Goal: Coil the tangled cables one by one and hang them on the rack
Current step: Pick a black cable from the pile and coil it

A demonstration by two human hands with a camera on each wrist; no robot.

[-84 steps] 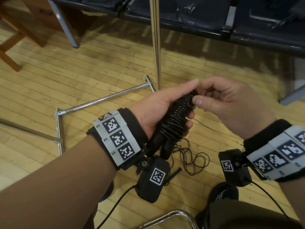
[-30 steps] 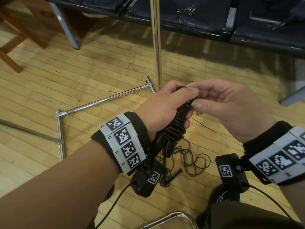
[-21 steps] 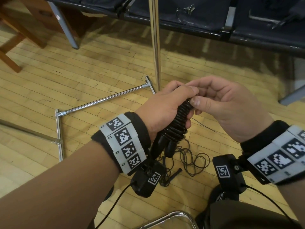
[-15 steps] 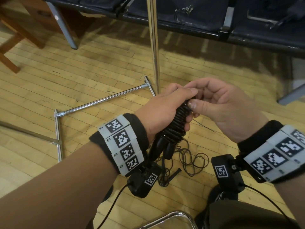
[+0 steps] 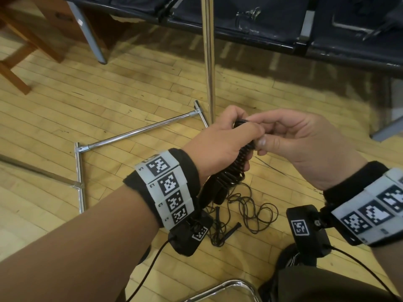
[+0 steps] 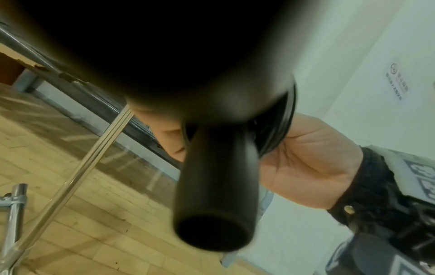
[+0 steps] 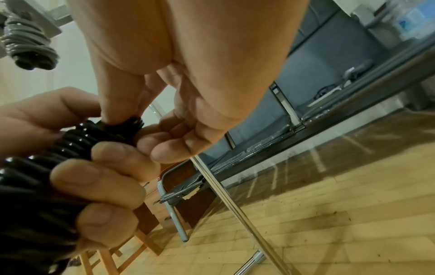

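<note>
Both hands work one cable bundle [image 5: 239, 158] held above the floor [image 5: 109, 101], just beside the rack's upright pole [image 5: 209, 62]. My left hand [image 5: 218, 140] has its fingers [image 7: 98, 173] clenched round the wound turns, which I judge keeps them from springing loose. My right hand [image 5: 305, 144] pinches the bundle's top end, apparently tucking it in. More tangled cable [image 5: 250, 210] lies on the floor below, not yet coiled.
</note>
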